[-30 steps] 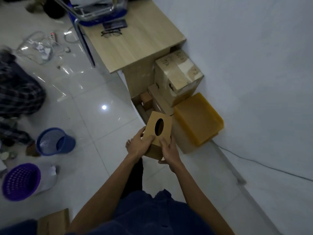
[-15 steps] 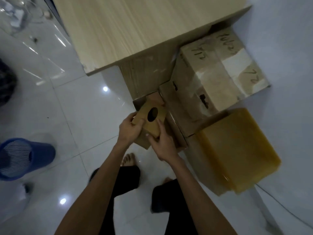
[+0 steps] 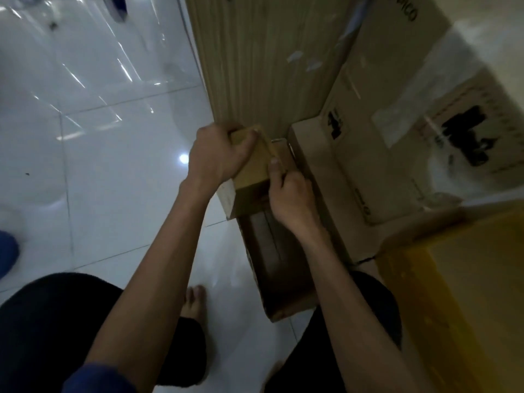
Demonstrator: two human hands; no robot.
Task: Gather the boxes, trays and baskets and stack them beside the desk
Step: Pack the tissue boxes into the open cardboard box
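Observation:
A small brown cardboard box (image 3: 252, 171) sits low against the wooden side panel of the desk (image 3: 263, 61). My left hand (image 3: 218, 157) grips its far left corner, fingers curled over the top. My right hand (image 3: 289, 194) holds its right side with the thumb on the top edge. The box rests at the far end of a flat open cardboard tray (image 3: 283, 268) on the floor. To the right stands a big taped cardboard box (image 3: 397, 131), and a yellow plastic tray (image 3: 465, 290) lies at the lower right.
White glossy floor tiles (image 3: 107, 171) spread to the left. A blue basket edge (image 3: 7, 256) shows at the far left. My knees and a bare foot (image 3: 192, 304) are at the bottom, close to the cardboard tray.
I have crouched much closer to the desk side. The small box has gone down from hand height into the corner by the desk panel, and its hole is no longer seen.

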